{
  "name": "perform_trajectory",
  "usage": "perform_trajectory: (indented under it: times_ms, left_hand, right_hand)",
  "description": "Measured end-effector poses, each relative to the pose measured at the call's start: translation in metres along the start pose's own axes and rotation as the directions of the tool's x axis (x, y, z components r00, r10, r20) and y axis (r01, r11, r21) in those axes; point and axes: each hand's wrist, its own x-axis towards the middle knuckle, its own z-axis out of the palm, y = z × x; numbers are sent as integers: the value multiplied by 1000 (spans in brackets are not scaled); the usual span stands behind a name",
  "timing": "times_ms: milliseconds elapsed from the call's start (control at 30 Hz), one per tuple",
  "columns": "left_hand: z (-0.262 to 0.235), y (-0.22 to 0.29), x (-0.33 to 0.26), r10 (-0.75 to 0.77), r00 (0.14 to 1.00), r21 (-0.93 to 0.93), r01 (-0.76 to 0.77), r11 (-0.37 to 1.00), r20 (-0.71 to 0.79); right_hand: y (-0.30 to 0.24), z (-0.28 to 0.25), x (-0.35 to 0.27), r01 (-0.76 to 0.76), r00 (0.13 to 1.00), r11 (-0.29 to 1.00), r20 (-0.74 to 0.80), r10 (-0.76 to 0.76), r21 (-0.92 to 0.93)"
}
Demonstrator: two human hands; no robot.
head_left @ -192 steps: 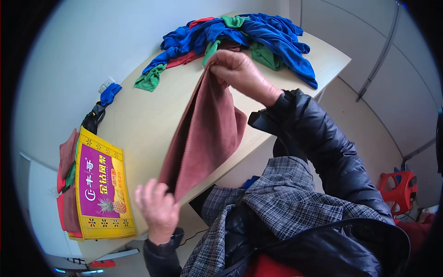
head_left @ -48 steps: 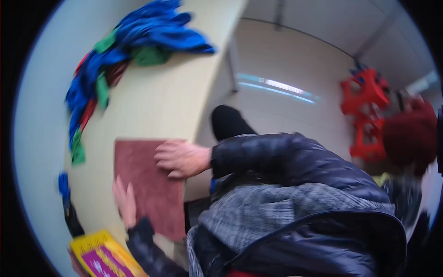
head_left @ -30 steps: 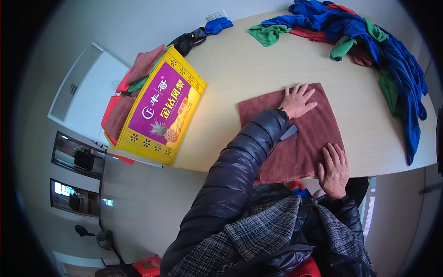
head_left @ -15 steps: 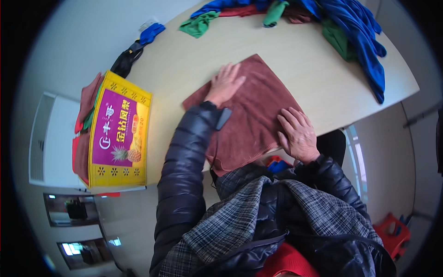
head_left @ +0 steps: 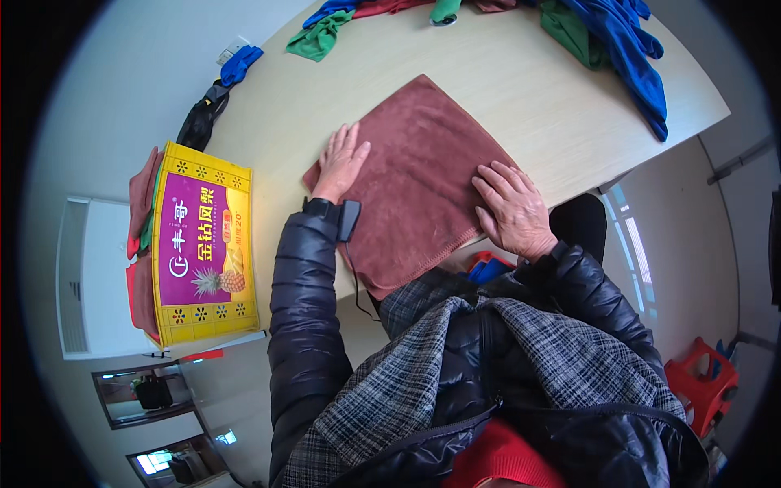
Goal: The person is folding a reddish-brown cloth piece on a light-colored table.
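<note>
1. 1 brown towel point(head_left: 415, 179) is lying flat on the pale wood surface point(head_left: 521, 81), near the person's edge; its near corner is hanging a bit over that edge.
2. 2 hands are resting on it. Left hand point(head_left: 342, 163) is lying palm-down w/ fingers spread, on the towel's left corner. Right hand point(head_left: 514, 211) is pressing flat w/ fingers slightly apart, on the towel's right-near edge. Neither is pinching anything.
3. 1 small black device point(head_left: 348, 220) is sitting at the left wrist, w/ a thin cable trailing down the sleeve; can't tell what it is.
4. 1 pile of cloths point(head_left: 610, 32) is sprawling along the far side, well apart from the towel: mostly blue, some green and red. It's getting cut off by the top edge, so no exact count possible.
5. 1 green cloth point(head_left: 319, 34) is lying apart at the pile's left end.
6. 1 yellow-and-purple box point(head_left: 203, 244) is standing at the surface's left end; red/brown cloths point(head_left: 142, 203) are sticking out behind it, mostly hidden, number unclear.
7. 1 black bundle point(head_left: 199, 122) and 1 blue item point(head_left: 242, 63) are lying at the far-left corner; too small to ID.
8. 1 red plastic stool point(head_left: 700, 382) is showing at lower right on the floor, partly cut off.
</note>
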Motion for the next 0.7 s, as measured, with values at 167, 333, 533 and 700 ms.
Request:
perform_trajectory:
  times_ms: [167, 333, 533, 700]
  left_hand:
    - [2, -13, -25, -12, 998, 100, 19, 995, -68]
    - [-1, -14, -27, -17, 997, 74, 22, 997, -78]
    - [8, 1, -65, -62, 992, -46, 58, 997, -111]
    - [8, 7, -83, -40, 990, 45, 46, 998, -132]
  right_hand:
    - [-1, -2, 1, 4, 1000, 1000, 11, -4, -5]
    - [0, 0, 3, -1, 1000, 1000, 10, 1, -15]
    - [1, 0, 1, -19, 1000, 999, 20, 20, -46]
    - [-1, 0, 2, 0, 1000, 998, 22, 1, -55]
